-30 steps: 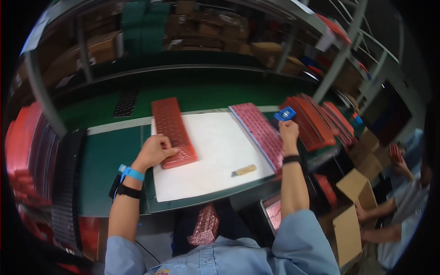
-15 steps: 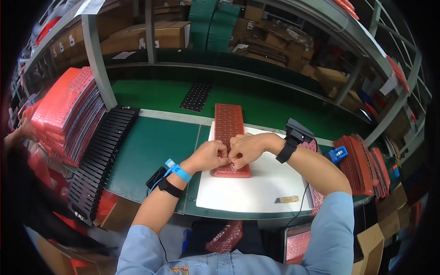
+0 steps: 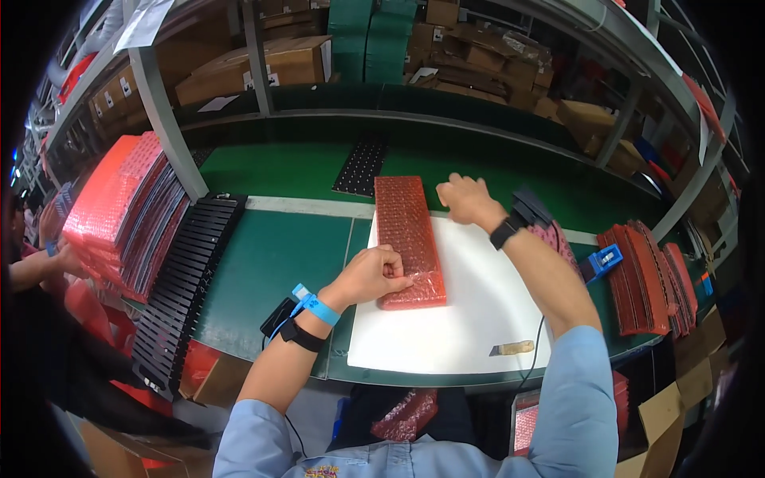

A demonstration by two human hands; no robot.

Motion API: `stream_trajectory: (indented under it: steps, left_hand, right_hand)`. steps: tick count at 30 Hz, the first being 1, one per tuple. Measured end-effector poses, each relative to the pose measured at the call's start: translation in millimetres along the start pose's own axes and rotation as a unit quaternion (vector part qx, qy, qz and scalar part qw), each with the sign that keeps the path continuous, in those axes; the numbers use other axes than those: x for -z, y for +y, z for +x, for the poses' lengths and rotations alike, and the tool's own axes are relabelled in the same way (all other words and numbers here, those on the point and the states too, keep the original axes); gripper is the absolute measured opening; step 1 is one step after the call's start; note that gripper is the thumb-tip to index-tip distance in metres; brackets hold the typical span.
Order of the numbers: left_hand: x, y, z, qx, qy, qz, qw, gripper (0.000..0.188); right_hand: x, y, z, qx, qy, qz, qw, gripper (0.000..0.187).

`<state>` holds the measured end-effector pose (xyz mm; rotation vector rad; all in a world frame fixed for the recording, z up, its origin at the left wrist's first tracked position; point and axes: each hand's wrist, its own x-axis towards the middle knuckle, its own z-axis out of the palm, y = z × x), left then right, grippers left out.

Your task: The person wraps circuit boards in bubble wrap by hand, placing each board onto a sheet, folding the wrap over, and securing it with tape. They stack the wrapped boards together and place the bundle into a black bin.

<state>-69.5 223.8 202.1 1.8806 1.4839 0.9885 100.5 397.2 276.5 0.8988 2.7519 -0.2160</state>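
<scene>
A long, flat package in red bubble wrap [image 3: 400, 215] lies on a white sheet [image 3: 478, 323]. My left hand [image 3: 374, 275] rests on its near half with fingers curled and thumb pointing right. What those fingers may pinch is too small to make out. By the thumb, a shiny clear patch [image 3: 422, 283] shows on the wrap. To the right of the package's far end, my right hand [image 3: 470, 199] is raised, apart from it; its fingers are bent and somewhat spread, with nothing visible in them. A cutter knife [image 3: 512, 348] lies at the sheet's near right.
Stacked red bubble-wrap pouches [image 3: 111, 215] and a black slotted rack [image 3: 187, 291] stand left. A perforated black strip [image 3: 360, 166] lies beyond the package. At right are a blue tape dispenser [image 3: 603, 261] and red packages [image 3: 635, 279]. Another person's hand [image 3: 68, 259] touches the left stack.
My right hand has left the package and moved up and to the right. My left hand stays on the package. The view has shifted slightly.
</scene>
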Motion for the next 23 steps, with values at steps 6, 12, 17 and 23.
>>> stream_trajectory:
  steps: [6,12,17,23]
  left_hand:
    - [0.0,11.1,-1.4,0.045,-0.02,-0.031,0.998,0.025]
    - [1.9,0.7,-4.7,0.033,0.014,-0.043,0.998,0.027]
    - [-1.8,4.9,-5.0,0.051,0.014,-0.054,0.997,0.023]
    - [8.7,-1.0,-13.3,0.035,0.065,-0.162,0.984,0.019]
  right_hand:
    - [-46.7,25.4,12.8,-0.09,0.294,0.146,0.94,0.055]
    - [-64.4,-21.1,-2.9,-0.203,0.182,0.451,0.85,0.062]
    - [-79.5,-43.0,29.3,-0.202,0.194,0.458,0.844,0.047]
    - [-88.8,-29.7,55.5,-0.127,0.246,0.585,0.762,0.058]
